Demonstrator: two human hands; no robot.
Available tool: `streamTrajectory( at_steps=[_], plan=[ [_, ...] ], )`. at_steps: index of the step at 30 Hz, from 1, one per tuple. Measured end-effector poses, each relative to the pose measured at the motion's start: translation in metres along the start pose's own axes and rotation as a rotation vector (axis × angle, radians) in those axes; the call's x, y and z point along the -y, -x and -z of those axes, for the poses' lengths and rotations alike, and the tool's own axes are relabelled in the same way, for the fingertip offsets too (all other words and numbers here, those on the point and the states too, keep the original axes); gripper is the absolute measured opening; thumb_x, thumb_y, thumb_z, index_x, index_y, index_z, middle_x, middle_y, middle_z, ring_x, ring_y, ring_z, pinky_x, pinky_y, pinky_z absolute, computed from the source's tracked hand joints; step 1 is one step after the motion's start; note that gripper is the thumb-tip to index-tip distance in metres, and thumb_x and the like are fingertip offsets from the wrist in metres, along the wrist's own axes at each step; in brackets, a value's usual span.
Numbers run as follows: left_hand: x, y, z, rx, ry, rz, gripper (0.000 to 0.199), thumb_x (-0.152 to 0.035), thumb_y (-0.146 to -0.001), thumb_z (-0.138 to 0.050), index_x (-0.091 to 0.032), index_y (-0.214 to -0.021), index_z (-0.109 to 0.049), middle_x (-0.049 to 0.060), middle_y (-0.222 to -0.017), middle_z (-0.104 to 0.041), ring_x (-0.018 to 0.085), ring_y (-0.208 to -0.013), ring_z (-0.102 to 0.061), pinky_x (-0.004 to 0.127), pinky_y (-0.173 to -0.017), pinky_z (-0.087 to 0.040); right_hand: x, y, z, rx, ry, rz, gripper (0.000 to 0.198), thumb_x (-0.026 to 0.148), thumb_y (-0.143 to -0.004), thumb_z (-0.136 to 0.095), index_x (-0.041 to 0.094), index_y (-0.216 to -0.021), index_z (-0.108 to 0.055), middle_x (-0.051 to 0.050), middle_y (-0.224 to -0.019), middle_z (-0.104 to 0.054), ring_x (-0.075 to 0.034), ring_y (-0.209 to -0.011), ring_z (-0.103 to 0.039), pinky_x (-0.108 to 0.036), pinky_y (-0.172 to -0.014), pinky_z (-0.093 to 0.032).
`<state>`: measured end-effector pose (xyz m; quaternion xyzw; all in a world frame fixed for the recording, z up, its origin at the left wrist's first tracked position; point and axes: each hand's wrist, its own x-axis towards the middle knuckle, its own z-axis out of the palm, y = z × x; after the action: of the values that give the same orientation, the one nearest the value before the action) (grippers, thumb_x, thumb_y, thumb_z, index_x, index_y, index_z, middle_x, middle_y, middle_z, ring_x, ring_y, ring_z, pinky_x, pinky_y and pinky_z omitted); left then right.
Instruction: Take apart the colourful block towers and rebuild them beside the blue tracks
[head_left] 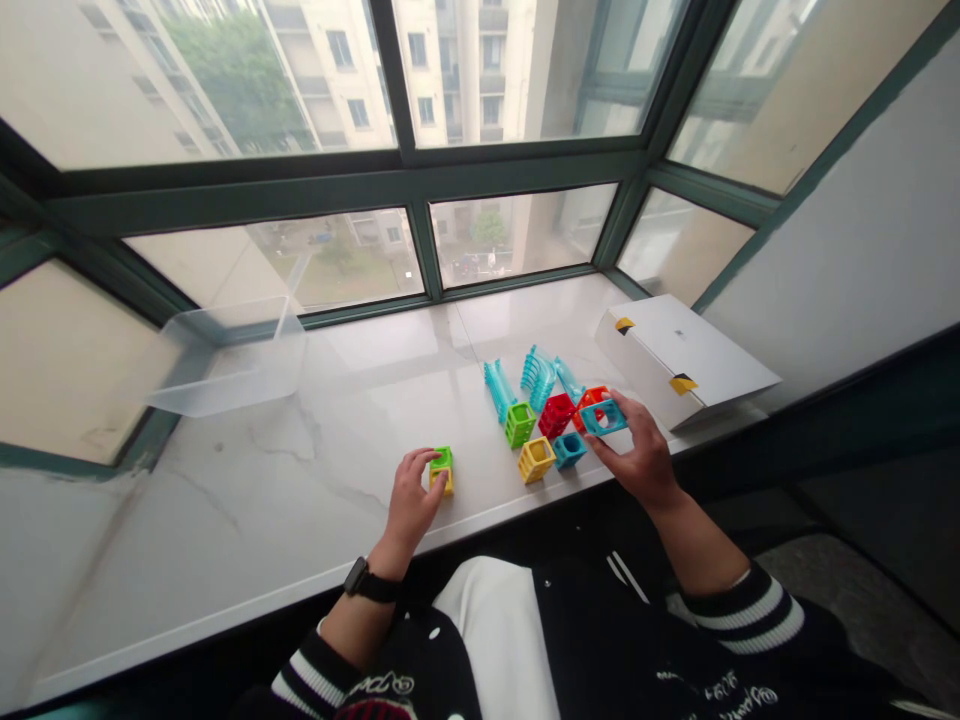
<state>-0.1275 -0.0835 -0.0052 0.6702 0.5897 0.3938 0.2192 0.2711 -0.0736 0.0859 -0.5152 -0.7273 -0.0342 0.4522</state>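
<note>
My left hand (412, 492) curls its fingers around a small pair of toy blocks on the white sill, a green block (442, 457) joined to a yellow block (448, 480). Over to the right, my right hand (643, 455) grips a blue block (604, 417) with a round hole, between thumb and fingers. Close behind it is an orange-red block (587, 400). Nearby stand a red block (556, 415), a second green block (519, 426), a second yellow block (536, 459) and another blue block (570, 450). Translucent teal track pieces (538, 376) lie behind them.
A clear plastic bin (232, 370) rests at the left by the window. At the right stands a white box (686, 355) with yellow-and-black tabs. The marble-patterned sill (300, 500) has its front edge close to my body, and green window frames (337, 195) bound the back.
</note>
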Motion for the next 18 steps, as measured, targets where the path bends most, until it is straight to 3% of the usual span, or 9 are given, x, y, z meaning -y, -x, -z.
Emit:
streamTrajectory(
  at_steps=[5,10,18],
  plan=[
    [0.005,-0.020,-0.024,0.025,-0.138,-0.017,0.030,-0.031,-0.094,-0.063,-0.023,-0.123,-0.068,0.015,-0.136,-0.064,0.034,-0.130,-0.059,0.054,-0.117,-0.044,-0.010,0.025,-0.006,0.040,0.011,-0.025,0.072,0.041,-0.097,-0.075,0.022,-0.159,-0.046,-0.018,-0.143,-0.066,-0.036,-0.131,-0.067,-0.057,-0.111,-0.058],
    [0.014,-0.023,-0.048,0.059,-0.309,-0.028,0.034,-0.028,-0.093,-0.063,-0.022,-0.126,-0.069,0.018,-0.142,-0.063,0.041,-0.138,-0.052,0.063,-0.122,-0.035,-0.015,0.037,-0.016,0.092,-0.017,-0.056,0.067,0.039,-0.098,-0.073,0.024,-0.158,-0.047,-0.016,-0.140,-0.068,-0.035,-0.130,-0.067,-0.056,-0.111,-0.058],
    [0.016,-0.021,-0.050,0.101,-0.273,-0.001,0.036,-0.022,-0.095,-0.053,-0.023,-0.127,-0.070,0.015,-0.132,-0.068,0.035,-0.125,-0.062,0.054,-0.112,-0.046,-0.020,0.041,-0.028,0.158,-0.086,-0.081,0.057,0.038,-0.099,-0.071,0.026,-0.151,-0.054,-0.014,-0.137,-0.068,-0.034,-0.131,-0.066,-0.056,-0.113,-0.057]
  ],
)
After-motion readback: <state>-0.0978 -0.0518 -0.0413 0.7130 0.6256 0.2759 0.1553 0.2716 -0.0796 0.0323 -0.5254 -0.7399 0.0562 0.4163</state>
